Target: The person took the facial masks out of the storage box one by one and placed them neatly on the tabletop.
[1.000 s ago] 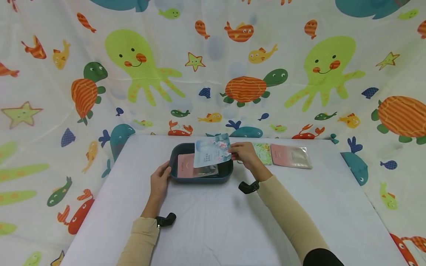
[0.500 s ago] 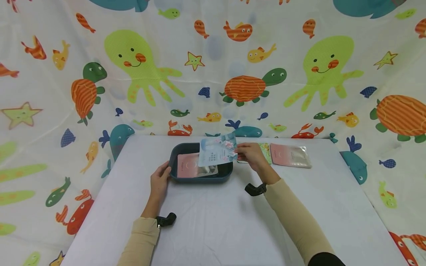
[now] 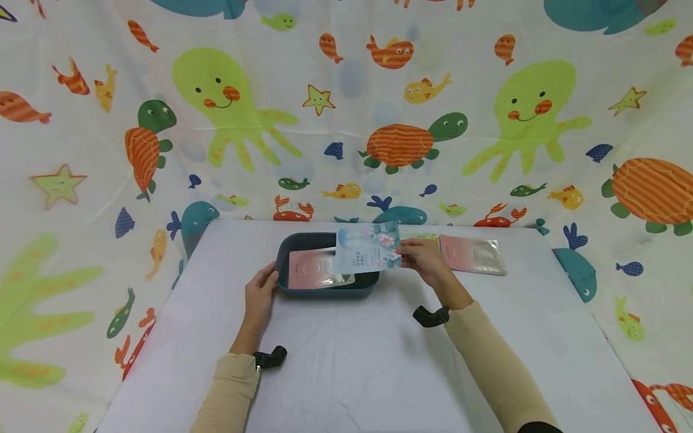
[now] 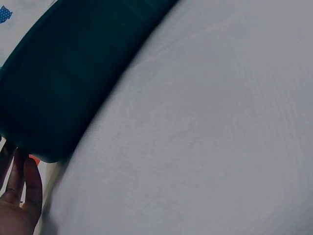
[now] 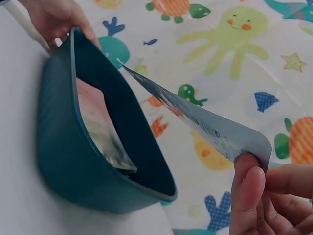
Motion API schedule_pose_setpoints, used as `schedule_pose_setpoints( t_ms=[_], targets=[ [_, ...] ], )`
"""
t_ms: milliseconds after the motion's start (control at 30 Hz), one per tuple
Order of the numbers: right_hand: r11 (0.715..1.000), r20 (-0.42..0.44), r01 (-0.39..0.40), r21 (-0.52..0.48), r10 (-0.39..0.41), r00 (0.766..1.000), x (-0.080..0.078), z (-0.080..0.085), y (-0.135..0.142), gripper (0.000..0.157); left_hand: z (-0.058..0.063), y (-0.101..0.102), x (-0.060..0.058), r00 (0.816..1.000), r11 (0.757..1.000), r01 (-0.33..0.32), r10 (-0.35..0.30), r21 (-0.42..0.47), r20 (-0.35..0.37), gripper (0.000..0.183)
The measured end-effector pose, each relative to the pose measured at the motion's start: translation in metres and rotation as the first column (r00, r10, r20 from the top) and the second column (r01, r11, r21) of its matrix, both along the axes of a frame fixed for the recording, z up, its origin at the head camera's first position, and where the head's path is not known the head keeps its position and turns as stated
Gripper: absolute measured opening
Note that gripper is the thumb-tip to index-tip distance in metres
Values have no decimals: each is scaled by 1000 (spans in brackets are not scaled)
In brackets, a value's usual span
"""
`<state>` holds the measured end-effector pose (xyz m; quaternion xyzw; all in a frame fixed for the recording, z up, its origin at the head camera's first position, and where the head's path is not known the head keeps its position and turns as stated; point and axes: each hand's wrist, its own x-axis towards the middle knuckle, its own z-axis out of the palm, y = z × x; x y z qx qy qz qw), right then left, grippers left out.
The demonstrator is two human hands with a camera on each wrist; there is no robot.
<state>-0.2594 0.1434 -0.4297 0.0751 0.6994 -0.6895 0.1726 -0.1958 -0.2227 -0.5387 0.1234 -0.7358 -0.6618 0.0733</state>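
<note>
At the left end of a dark teal plastic bin (image 3: 325, 293), my left hand (image 3: 260, 294) holds its side with the fingers spread around the corner. My right hand (image 3: 428, 258) pinches a light blue floral sheet mask packet (image 3: 365, 249) by its right edge, between thumb and fingers. This packet hangs tilted over the bin's right part, above the rim in the right wrist view. Inside the bin lies a pink and silver sheet mask packet (image 3: 311, 269), partly covered by the blue one in the head view.
Right of the bin, a second pink and silver packet (image 3: 471, 254) lies flat on the white table (image 3: 335, 361). A green packet (image 3: 425, 237) beside it is mostly hidden by my right hand. Behind hangs a curtain (image 3: 346, 120) printed with sea animals.
My right hand has moved right and slightly down with the blue packet, uncovering more of the pink packet in the bin. The left hand and the bin have stayed put.
</note>
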Motion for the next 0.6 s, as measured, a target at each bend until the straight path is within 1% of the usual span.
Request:
schedule_pose_setpoints(
  t_ms=[233,433,500,600],
  targets=[
    [1000,0,6,6,-6,1000,2,-2,18,41,0,-2,-7,1000,1000,8,-8,14,12,44],
    [999,1,27,-24,-27,1000,2,-3,31,39,1,-5,-11,999,1000,-8,9,-16,36,44],
    [999,0,31,-14,-31,1000,3,-4,36,38,1,-6,-12,999,1000,-11,11,-16,45,44],
    [999,-1,43,9,-43,999,5,-4,44,38,1,-6,-15,999,1000,2,-2,-11,40,45]
  ],
)
